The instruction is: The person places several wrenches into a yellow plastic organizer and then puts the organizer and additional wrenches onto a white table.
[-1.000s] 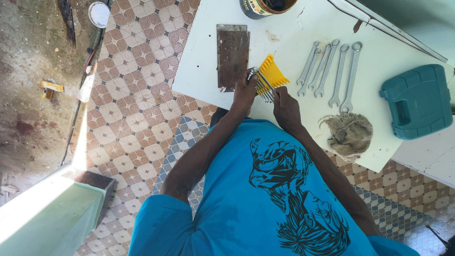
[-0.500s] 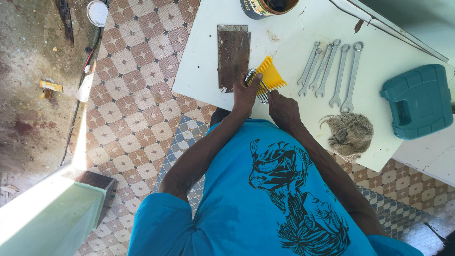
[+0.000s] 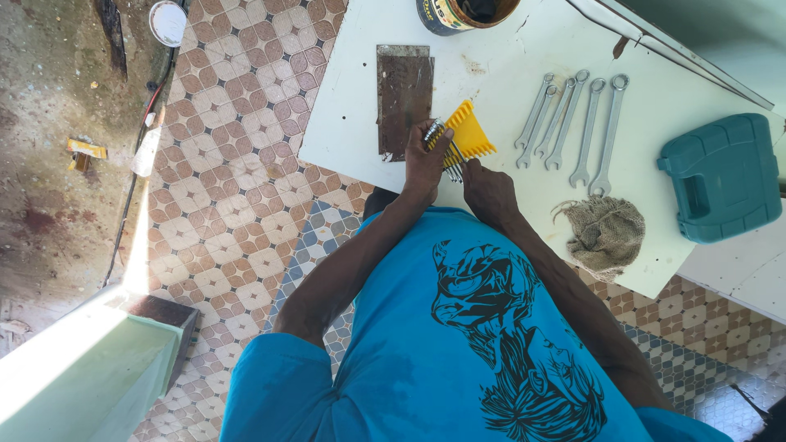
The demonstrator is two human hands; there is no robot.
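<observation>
The person stands at the near edge of the white counter [image 3: 360,123], seen from above. The left hand [image 3: 426,160] has its grip closed around a bundle of small spanners [image 3: 442,143], whose heads fan out of the fist toward 1 o'clock. The bundle lies against a yellow plastic spanner holder [image 3: 471,131], which sits on the counter just beyond both hands. The right hand [image 3: 489,190] rests at 4 o'clock of the holder, fingers curled at the spanner ends; whether its grip is closed on anything cannot be told.

At 10 o'clock of the left hand lies a rusty metal plate [image 3: 404,98], close to the knuckles. At 2 o'clock, well apart, 5 larger spanners [image 3: 573,123] lie in a row. A burlap rag [image 3: 606,233] lies at 4 o'clock, and a green plastic case [image 3: 720,176] at 3 o'clock. A paint tin [image 3: 463,12] stands at 12 o'clock.

Risks, as judged: the bundle is held near the counter edge, so a loosened grip could let spanners slip to the tiled floor [image 3: 237,164]. The light holder could also skid under pressure, since neither hand visibly pins it.
</observation>
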